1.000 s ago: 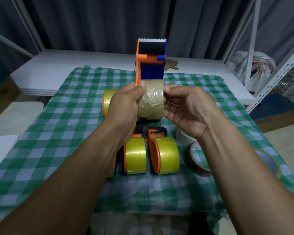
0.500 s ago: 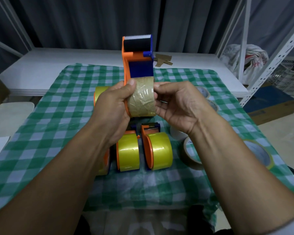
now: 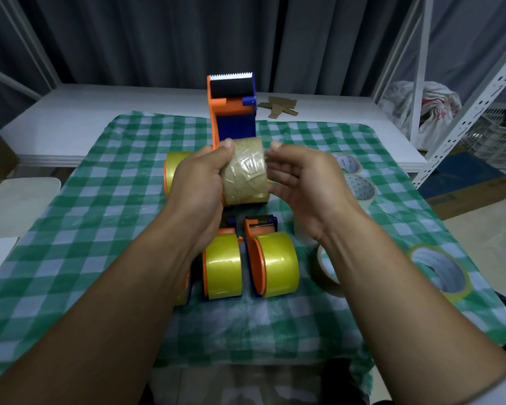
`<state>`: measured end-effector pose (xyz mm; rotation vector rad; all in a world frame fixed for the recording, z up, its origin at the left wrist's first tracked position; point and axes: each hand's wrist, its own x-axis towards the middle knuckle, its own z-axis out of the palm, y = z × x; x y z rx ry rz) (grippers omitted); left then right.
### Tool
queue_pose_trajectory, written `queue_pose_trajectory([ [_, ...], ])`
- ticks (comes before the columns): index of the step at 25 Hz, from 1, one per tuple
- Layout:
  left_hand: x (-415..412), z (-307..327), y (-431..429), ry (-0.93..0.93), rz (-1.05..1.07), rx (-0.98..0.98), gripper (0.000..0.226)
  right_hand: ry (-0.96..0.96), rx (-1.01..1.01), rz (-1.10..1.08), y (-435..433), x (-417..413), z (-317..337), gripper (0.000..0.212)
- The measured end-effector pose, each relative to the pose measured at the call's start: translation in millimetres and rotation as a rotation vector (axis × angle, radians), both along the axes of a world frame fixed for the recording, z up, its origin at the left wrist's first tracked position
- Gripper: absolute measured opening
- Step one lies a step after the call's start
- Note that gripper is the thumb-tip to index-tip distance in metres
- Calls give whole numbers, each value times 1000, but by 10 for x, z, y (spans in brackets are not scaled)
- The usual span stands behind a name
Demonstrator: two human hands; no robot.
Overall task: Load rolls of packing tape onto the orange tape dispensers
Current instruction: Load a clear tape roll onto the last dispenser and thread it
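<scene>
Looking down at the green checked cloth (image 3: 105, 217) covering the worktop (image 3: 70, 118). Finding two orange dispensers (image 3: 256, 258) side by side at 6 o'clock, each carrying a yellow roll (image 3: 278, 264); passing two loose rolls (image 3: 438, 273) lying flat at 4 o'clock. Clamping the left hand (image 3: 199, 182) round the raised dispenser (image 3: 231, 112) above the centre, fingers curled, thumb pressing on the brown tape roll (image 3: 246, 173) sitting against its orange plate. Holding the right hand (image 3: 301, 182) at that roll's 3 o'clock, fingers straight and slightly apart, not showing whether touching it. Spotting another loaded dispenser (image 3: 173, 168) at 9 o'clock, two more rolls (image 3: 360, 185) at 2 o'clock, cardboard scraps (image 3: 281, 108) at 12.
</scene>
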<state>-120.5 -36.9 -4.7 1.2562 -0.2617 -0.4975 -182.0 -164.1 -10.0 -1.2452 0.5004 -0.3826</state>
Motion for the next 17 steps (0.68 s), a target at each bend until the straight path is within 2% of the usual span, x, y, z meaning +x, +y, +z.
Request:
queue_pose_trajectory([
  [2,-8,21,-3,-13,-5,29,38,115,-182,30,-15,-3,22,60],
  [3,-27,40,-11,-32,-34,48,41,156,-218,95,-16,-3,52,66],
  [6,-99,79,-46,-67,-63,80,48,196,-170,236,56,15,73,66],
  [10,-95,62,-50,-67,27,118,41,152,-13,231,142,38,5,66],
  [17,-63,143,-37,-29,124,182,29,90,-114,121,231,21,23,53],
])
